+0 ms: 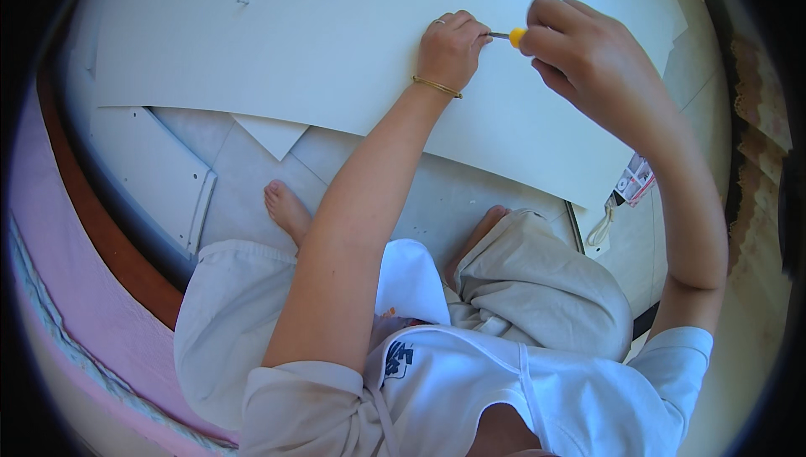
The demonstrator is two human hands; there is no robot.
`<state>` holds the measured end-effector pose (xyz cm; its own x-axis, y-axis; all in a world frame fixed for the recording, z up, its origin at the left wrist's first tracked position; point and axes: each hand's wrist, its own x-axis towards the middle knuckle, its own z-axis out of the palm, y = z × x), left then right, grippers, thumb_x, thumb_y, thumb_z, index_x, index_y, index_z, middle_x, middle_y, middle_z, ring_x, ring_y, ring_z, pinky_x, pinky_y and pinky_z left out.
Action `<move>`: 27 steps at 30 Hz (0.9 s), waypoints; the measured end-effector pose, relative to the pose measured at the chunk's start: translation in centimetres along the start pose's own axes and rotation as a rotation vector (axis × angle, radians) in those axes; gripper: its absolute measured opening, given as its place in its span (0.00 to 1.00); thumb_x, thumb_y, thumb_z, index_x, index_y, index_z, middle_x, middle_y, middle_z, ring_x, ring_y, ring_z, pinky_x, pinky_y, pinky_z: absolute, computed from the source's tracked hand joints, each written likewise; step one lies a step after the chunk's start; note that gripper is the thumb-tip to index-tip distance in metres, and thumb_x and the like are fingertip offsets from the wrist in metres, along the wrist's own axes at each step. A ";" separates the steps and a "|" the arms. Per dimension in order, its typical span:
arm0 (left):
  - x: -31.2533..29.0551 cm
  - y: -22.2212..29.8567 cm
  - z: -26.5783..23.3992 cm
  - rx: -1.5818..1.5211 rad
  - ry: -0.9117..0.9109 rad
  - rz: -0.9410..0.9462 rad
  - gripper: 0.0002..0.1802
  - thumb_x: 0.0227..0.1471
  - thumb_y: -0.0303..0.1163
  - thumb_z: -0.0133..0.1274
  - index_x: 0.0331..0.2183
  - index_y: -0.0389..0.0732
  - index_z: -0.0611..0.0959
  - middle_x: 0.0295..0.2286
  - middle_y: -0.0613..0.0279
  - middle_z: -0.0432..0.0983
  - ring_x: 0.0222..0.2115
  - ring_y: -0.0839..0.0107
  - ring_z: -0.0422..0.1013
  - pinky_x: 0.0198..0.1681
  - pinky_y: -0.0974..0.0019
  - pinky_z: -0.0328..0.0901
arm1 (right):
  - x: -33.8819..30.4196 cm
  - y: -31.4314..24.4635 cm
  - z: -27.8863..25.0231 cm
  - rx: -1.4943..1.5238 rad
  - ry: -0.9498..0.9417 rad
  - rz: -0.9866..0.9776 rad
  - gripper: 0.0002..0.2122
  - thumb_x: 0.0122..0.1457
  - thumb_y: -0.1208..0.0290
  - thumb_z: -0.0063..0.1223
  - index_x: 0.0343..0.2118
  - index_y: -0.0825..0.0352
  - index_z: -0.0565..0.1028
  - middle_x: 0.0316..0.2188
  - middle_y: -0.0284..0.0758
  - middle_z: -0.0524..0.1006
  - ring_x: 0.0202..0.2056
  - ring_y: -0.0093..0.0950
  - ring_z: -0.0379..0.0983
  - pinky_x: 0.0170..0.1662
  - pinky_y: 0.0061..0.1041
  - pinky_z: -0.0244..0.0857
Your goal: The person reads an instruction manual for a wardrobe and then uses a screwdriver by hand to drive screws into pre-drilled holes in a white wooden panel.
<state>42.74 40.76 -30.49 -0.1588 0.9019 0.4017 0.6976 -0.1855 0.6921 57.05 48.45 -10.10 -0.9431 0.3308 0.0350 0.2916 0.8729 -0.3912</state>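
A large white board (294,58) lies flat in front of me. My right hand (588,50) is closed around the yellow handle of a screwdriver (517,38), its thin dark shaft pointing left. Over the board, my left hand (452,47) pinches at the tip of that shaft. Whatever sits between the left fingertips is too small to make out. A small metal screw or peg (243,2) stands up from the board at the far left.
Other white panels with holes (155,167) lie on the tiled floor at the left. A box of small parts (635,180) and a looped pale cord (601,229) are right of the board. A pink-covered bed edge (101,289) borders the left side.
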 end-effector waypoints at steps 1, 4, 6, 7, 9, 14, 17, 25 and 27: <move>0.0 0.0 0.0 0.004 -0.003 0.001 0.05 0.41 0.27 0.62 0.24 0.41 0.81 0.24 0.65 0.75 0.28 0.64 0.71 0.32 0.62 0.66 | 0.4 -0.1 -0.3 0.040 -0.024 0.040 0.09 0.48 0.84 0.58 0.29 0.69 0.68 0.28 0.36 0.68 0.26 0.34 0.68 0.31 0.30 0.64; -0.2 -0.2 0.2 0.015 -0.013 0.009 0.05 0.41 0.28 0.62 0.24 0.42 0.81 0.25 0.65 0.74 0.28 0.64 0.71 0.33 0.62 0.65 | 1.3 -0.4 -1.1 0.132 -0.091 0.234 0.11 0.47 0.82 0.59 0.31 0.68 0.66 0.29 0.37 0.67 0.28 0.36 0.69 0.32 0.32 0.64; -0.2 -0.4 0.4 0.035 -0.017 0.040 0.05 0.41 0.28 0.62 0.24 0.42 0.81 0.25 0.64 0.74 0.28 0.63 0.71 0.32 0.61 0.65 | 1.4 -0.5 -1.4 0.201 -0.094 0.303 0.11 0.48 0.80 0.58 0.31 0.68 0.66 0.29 0.37 0.67 0.28 0.38 0.70 0.32 0.33 0.64; -0.2 -0.5 0.5 0.061 -0.015 0.070 0.04 0.41 0.28 0.61 0.24 0.43 0.81 0.25 0.64 0.74 0.29 0.63 0.70 0.32 0.61 0.65 | 1.4 -0.6 -1.4 0.245 -0.073 0.287 0.11 0.49 0.79 0.58 0.31 0.67 0.66 0.30 0.37 0.67 0.29 0.39 0.70 0.32 0.33 0.64; -0.1 -0.7 0.5 0.056 0.050 0.093 0.04 0.42 0.29 0.60 0.24 0.43 0.80 0.24 0.64 0.72 0.29 0.63 0.70 0.32 0.62 0.64 | 1.4 -0.7 -1.3 0.225 -0.062 0.154 0.10 0.53 0.75 0.58 0.33 0.66 0.67 0.32 0.37 0.68 0.28 0.37 0.71 0.31 0.33 0.64; -0.2 -0.4 0.2 0.112 -0.090 -0.005 0.02 0.44 0.27 0.58 0.25 0.44 0.81 0.27 0.63 0.72 0.30 0.62 0.70 0.35 0.61 0.64 | 1.4 -1.2 -0.6 -0.215 -0.010 0.188 0.11 0.53 0.70 0.58 0.35 0.62 0.67 0.33 0.37 0.68 0.32 0.34 0.71 0.29 0.35 0.66; -0.1 -0.2 0.0 0.059 -0.027 0.051 0.05 0.43 0.25 0.60 0.26 0.42 0.79 0.26 0.63 0.72 0.29 0.63 0.70 0.32 0.62 0.64 | 1.4 -1.2 -0.5 -0.196 0.072 0.151 0.11 0.52 0.69 0.60 0.35 0.60 0.68 0.33 0.32 0.69 0.34 0.29 0.72 0.31 0.30 0.68; 0.1 0.3 0.1 0.038 0.015 -0.099 0.11 0.37 0.28 0.66 0.22 0.43 0.77 0.23 0.66 0.72 0.27 0.64 0.70 0.31 0.61 0.65 | 1.7 -0.8 -1.0 -0.199 -0.042 0.194 0.16 0.47 0.74 0.61 0.37 0.61 0.67 0.33 0.32 0.69 0.34 0.32 0.72 0.32 0.32 0.67; 0.1 0.2 0.3 0.038 0.042 -0.031 0.11 0.36 0.28 0.66 0.21 0.43 0.76 0.22 0.66 0.72 0.26 0.63 0.70 0.30 0.61 0.65 | 1.7 -0.7 -1.2 0.026 -0.013 0.125 0.16 0.47 0.76 0.61 0.35 0.62 0.65 0.33 0.32 0.68 0.33 0.33 0.71 0.31 0.32 0.65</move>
<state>43.13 40.97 -30.47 -0.2090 0.8898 0.4058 0.7180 -0.1421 0.6814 55.47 48.86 -8.70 -0.9016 0.4317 -0.0275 0.4031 0.8156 -0.4152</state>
